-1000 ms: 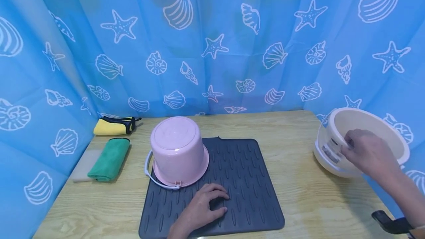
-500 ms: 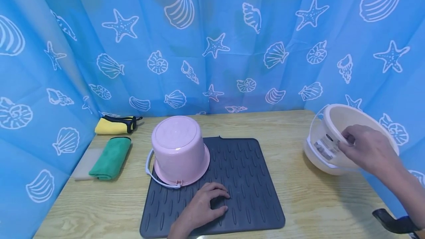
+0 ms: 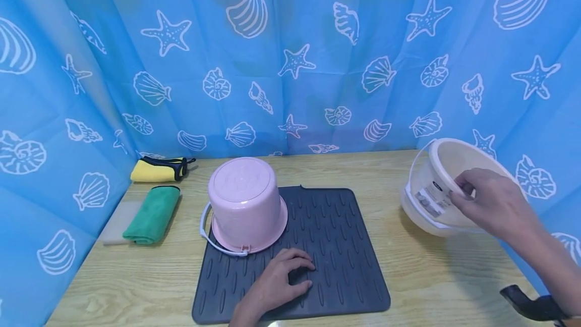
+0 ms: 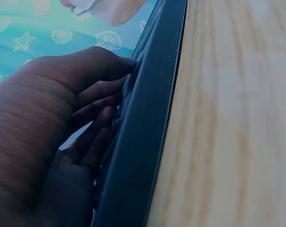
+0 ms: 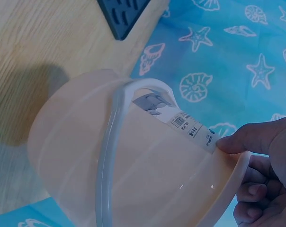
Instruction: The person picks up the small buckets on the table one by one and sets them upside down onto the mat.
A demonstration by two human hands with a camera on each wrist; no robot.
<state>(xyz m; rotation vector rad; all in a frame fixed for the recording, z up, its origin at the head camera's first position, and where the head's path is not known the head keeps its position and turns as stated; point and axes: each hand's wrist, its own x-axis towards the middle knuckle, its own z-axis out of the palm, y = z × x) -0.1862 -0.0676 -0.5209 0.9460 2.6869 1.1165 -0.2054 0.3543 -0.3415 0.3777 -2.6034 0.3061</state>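
My right hand (image 3: 495,203) pinches the rim of a cream-white bucket (image 3: 447,180) at the table's right side. The bucket is tilted with its mouth toward the upper right, and its bail handle hangs loose along the wall. In the right wrist view the thumb presses outside the rim beside a printed label (image 5: 174,118), with the other fingers inside. My left hand (image 3: 279,284) rests on a dark grey ridged mat (image 3: 333,266), fingers relaxed and holding nothing. Beyond it a pink bucket (image 3: 245,206) stands upside down on the mat's left part, its white handle (image 3: 204,226) lying at the left.
On the left of the wooden table (image 3: 122,281) lie a rolled yellow cloth (image 3: 154,170) with black trim, a folded green cloth (image 3: 154,213) and a pale grey cloth (image 3: 120,223). A blue curtain (image 3: 290,64) with shell prints hangs around the back and sides.
My right hand has carried the cream-white bucket to the left and slightly up, away from the right curtain. My left hand and the pink bucket have stayed put.
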